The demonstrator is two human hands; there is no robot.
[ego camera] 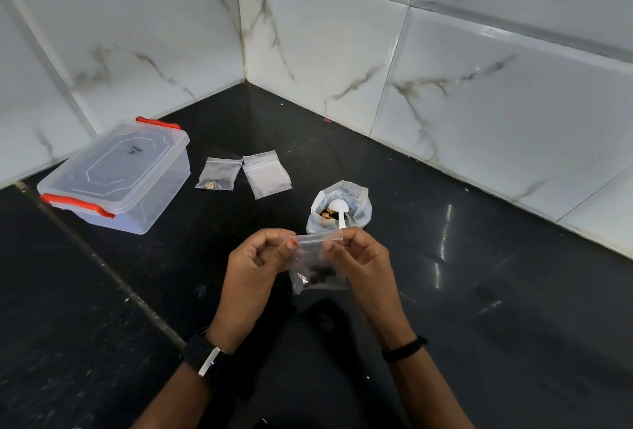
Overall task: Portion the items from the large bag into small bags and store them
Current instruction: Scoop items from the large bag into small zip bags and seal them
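A small clear zip bag [317,266] with dark pieces at its bottom hangs above the black counter. My left hand [258,257] pinches its top strip at the left end, and my right hand [359,257] pinches the right end. Just behind my hands stands the large open bag [356,209], holding mixed brown pieces and a white spoon [339,207]. Further back lie two small zip bags: one [219,173] with a few pieces inside, one [267,173] that looks flat. A clear storage box [116,176] with a closed lid and red clips sits at the left.
White marble-look tiled walls [342,34] meet in a corner behind the black counter [479,291]. A seam in the counter runs diagonally at the left. I wear a black watch on the left wrist and a black band on the right.
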